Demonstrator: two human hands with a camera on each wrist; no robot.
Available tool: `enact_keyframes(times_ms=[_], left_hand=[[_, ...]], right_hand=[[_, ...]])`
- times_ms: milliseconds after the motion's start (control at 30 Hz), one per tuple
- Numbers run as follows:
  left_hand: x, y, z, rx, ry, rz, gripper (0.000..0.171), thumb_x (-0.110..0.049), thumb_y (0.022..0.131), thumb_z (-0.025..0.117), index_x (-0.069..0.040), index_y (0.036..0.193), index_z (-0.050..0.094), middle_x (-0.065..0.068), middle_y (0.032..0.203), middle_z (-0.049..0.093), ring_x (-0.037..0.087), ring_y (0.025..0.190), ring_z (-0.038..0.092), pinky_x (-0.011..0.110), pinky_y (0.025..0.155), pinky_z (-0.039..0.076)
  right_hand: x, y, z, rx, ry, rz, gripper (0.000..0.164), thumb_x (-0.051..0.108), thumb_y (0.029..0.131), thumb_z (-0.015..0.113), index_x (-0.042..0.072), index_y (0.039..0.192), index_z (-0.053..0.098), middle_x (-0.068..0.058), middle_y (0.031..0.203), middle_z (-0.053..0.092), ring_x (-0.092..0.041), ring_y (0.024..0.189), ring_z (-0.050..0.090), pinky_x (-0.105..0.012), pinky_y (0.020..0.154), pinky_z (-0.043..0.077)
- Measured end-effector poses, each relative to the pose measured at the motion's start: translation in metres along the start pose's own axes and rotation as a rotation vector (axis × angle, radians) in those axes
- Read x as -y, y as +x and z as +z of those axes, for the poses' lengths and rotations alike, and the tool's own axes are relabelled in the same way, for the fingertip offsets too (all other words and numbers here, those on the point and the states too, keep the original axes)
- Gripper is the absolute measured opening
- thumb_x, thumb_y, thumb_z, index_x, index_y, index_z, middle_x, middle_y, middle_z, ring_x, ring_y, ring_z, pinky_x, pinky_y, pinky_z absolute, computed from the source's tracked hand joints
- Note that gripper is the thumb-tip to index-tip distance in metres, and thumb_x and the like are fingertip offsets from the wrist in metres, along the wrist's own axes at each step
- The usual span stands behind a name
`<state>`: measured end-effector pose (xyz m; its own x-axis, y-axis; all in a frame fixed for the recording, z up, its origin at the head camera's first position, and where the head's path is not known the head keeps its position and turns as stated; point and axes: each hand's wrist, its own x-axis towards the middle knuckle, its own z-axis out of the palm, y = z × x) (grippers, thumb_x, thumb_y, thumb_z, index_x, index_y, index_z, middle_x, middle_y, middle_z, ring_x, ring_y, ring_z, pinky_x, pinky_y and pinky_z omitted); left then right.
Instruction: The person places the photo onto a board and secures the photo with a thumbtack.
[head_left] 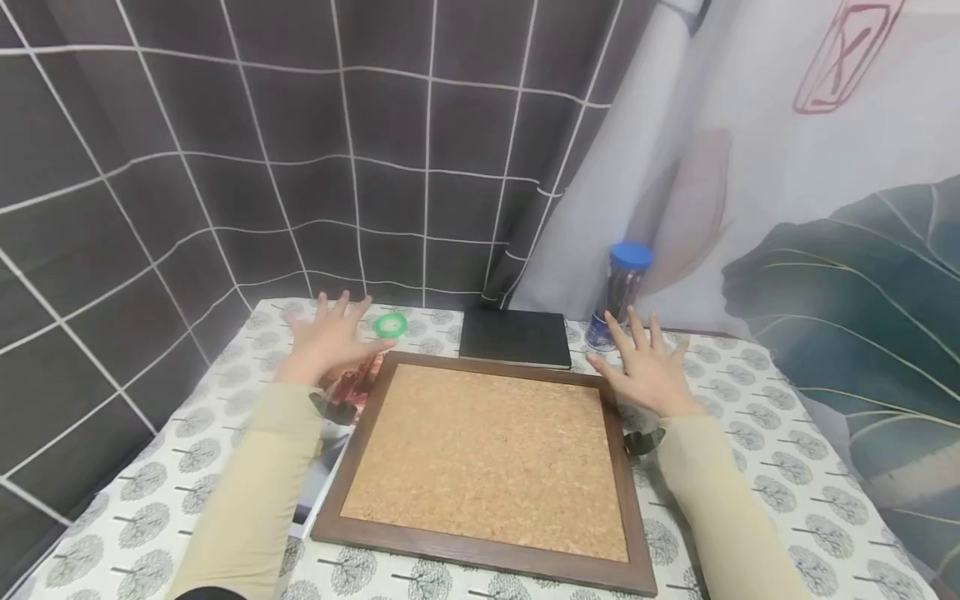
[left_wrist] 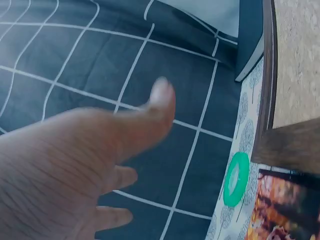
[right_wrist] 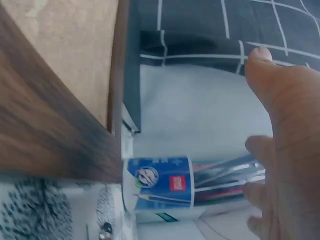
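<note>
A cork board (head_left: 487, 454) in a dark wooden frame lies flat on the table between my two arms. Beyond its upper left corner my left hand (head_left: 326, 337) is held with fingers spread, holding nothing. A green tape roll (head_left: 391, 325) lies just right of that hand, and shows also in the left wrist view as a green ring (left_wrist: 236, 179). My right hand (head_left: 648, 371), fingers likewise spread and nothing held, is by the board's upper right corner. Close behind it stands a clear tube with a blue lid (head_left: 632, 255), whose blue label (right_wrist: 165, 182) and pencil-like sticks show in the right wrist view.
A black flat book (head_left: 515, 337) lies against the board's far edge. Printed pictures (head_left: 352, 387) and a white-edged flat item (head_left: 318, 483) lie partly under the board's left side. The tablecloth (head_left: 142, 525) has a tree pattern. Dark gridded cloth (head_left: 300, 125) hangs behind.
</note>
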<state>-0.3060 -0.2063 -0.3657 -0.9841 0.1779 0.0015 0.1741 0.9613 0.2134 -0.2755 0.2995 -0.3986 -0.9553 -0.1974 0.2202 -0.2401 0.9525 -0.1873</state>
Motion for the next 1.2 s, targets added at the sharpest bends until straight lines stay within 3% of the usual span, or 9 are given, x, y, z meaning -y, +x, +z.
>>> enact_keyframes(times_ms=[133,233,333,467,567,700,867,1000,1200], left_hand=[[0.012,0.000,0.004,-0.026,-0.089,-0.021,0.091,-0.061,0.093,0.058,-0.007,0.158,0.025,0.031,0.158,0.024,0.056,0.141,0.023,0.079,0.105,0.018],[0.022,0.001,0.009,-0.003,-0.177,-0.051,0.083,-0.043,0.095,0.063,0.002,0.155,0.028,0.035,0.152,0.032,0.057,0.136,0.033,0.070,0.107,0.029],[0.033,0.001,0.016,0.062,-0.242,-0.089,0.077,-0.028,0.093,0.064,0.009,0.151,0.029,0.038,0.148,0.035,0.056,0.131,0.040,0.068,0.107,0.031],[0.044,-0.001,0.026,0.135,-0.272,-0.120,0.072,-0.018,0.086,0.065,0.014,0.144,0.036,0.039,0.131,0.049,0.047,0.102,0.058,0.059,0.088,0.050],[0.048,0.000,0.031,0.141,-0.268,-0.136,0.069,-0.017,0.081,0.067,0.015,0.137,0.041,0.037,0.123,0.052,0.043,0.095,0.058,0.056,0.081,0.052],[0.049,0.000,0.032,0.134,-0.287,-0.136,0.070,-0.017,0.078,0.067,0.017,0.132,0.042,0.039,0.122,0.051,0.049,0.105,0.055,0.063,0.091,0.047],[0.053,-0.001,0.035,0.121,-0.391,-0.115,0.061,-0.010,0.078,0.065,0.017,0.130,0.045,0.031,0.110,0.059,0.034,0.083,0.060,0.046,0.075,0.054],[0.053,0.001,0.035,0.055,-0.486,-0.073,0.057,-0.002,0.080,0.058,0.010,0.135,0.047,0.029,0.108,0.060,0.021,0.064,0.055,0.033,0.056,0.051],[0.051,0.005,0.025,-0.093,-0.573,-0.004,0.051,0.003,0.087,0.053,-0.002,0.138,0.052,0.029,0.122,0.057,0.012,0.051,0.046,0.026,0.045,0.045]], right_hand=[[-0.016,0.001,-0.001,-0.016,0.159,-0.111,0.074,0.052,0.103,0.045,0.010,0.160,0.022,-0.023,0.164,0.015,-0.054,0.145,0.017,-0.078,0.107,0.010],[-0.033,0.001,0.001,-0.027,0.265,-0.154,0.059,0.033,0.106,0.049,-0.002,0.151,0.036,-0.029,0.153,0.037,-0.053,0.137,0.036,-0.069,0.109,0.026],[-0.048,-0.001,0.006,-0.016,0.316,-0.119,0.045,0.024,0.106,0.050,-0.006,0.140,0.049,-0.028,0.136,0.054,-0.049,0.122,0.052,-0.065,0.102,0.040],[-0.061,-0.008,0.020,0.022,0.375,-0.033,0.037,0.023,0.105,0.054,-0.003,0.130,0.057,-0.024,0.121,0.064,-0.044,0.106,0.062,-0.061,0.091,0.049],[-0.071,-0.014,0.033,0.037,0.426,0.009,0.034,0.026,0.101,0.061,0.002,0.124,0.062,-0.018,0.113,0.068,-0.036,0.101,0.064,-0.056,0.091,0.049],[-0.085,-0.018,0.048,0.007,0.451,0.009,0.026,0.026,0.095,0.070,0.007,0.114,0.068,-0.007,0.101,0.069,-0.021,0.092,0.062,-0.043,0.088,0.048],[-0.091,-0.019,0.056,-0.026,0.456,-0.026,0.018,0.021,0.093,0.073,0.010,0.107,0.071,-0.003,0.096,0.069,-0.017,0.088,0.060,-0.037,0.085,0.046],[-0.092,-0.017,0.059,-0.033,0.455,-0.024,0.012,0.021,0.093,0.073,0.013,0.102,0.072,-0.002,0.100,0.071,-0.018,0.093,0.062,-0.040,0.089,0.047],[-0.090,-0.017,0.059,-0.047,0.449,-0.009,0.013,0.023,0.094,0.072,0.014,0.103,0.072,-0.005,0.103,0.071,-0.021,0.094,0.062,-0.044,0.090,0.046]])
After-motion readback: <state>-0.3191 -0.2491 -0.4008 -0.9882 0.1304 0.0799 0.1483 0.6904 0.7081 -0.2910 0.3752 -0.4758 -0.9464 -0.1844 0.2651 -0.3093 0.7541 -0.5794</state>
